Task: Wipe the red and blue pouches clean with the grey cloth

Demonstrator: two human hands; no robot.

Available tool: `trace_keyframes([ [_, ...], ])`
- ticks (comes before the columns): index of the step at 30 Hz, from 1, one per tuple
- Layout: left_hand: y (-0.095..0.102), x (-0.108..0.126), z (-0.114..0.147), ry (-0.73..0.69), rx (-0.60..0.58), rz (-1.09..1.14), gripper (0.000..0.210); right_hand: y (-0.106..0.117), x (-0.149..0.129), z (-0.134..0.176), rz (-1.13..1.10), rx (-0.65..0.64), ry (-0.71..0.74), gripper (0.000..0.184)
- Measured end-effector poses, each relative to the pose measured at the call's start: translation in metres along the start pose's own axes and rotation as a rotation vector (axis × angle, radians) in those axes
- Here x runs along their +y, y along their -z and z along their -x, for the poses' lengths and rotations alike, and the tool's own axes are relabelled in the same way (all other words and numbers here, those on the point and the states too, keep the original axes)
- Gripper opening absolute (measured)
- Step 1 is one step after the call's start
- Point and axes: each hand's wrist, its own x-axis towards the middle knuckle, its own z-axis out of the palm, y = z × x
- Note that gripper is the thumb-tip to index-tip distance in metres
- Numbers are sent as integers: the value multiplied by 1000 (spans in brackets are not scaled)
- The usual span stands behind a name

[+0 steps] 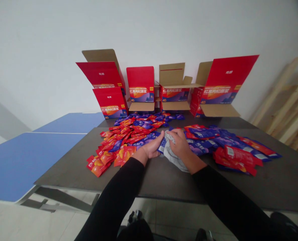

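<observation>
My left hand (153,148) is closed on a blue sachet (162,146), its thumb pointing up along the packet. Bunched in my right hand (181,143) is a grey cloth (173,156), pressed against the upper part of that sachet. The cloth's lower end hangs down to the table. Left of my hands spreads a loose pile of red and blue sachets (132,132). On the right, flatter stacks of blue sachets (225,140) lie beside a red stack (235,159). Part of the held sachet is hidden by my fingers and the cloth.
Several red cartons with raised flaps line the back of the dark table (70,170), among them a left carton (113,107) and a right carton (219,95). A blue table (45,147) adjoins on the left. Wooden boards (287,103) lean at the far right.
</observation>
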Motion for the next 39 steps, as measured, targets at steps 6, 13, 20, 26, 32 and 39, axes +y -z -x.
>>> trace_keyframes([
  [6,1,1,4,-51,21,-133,36,-3,8,-2,-26,125,-175,37],
  [13,6,14,14,43,-51,-34,47,4,20,-6,-1,240,-306,33],
  [20,0,26,9,-113,125,228,53,7,3,0,-102,57,44,41],
  [26,-3,25,8,-81,150,287,49,-2,-5,7,-188,-240,292,50],
  [32,-6,19,9,-46,92,219,43,-2,6,4,-98,-118,150,49],
  [39,3,14,9,51,14,95,45,-2,15,1,3,60,-6,40],
])
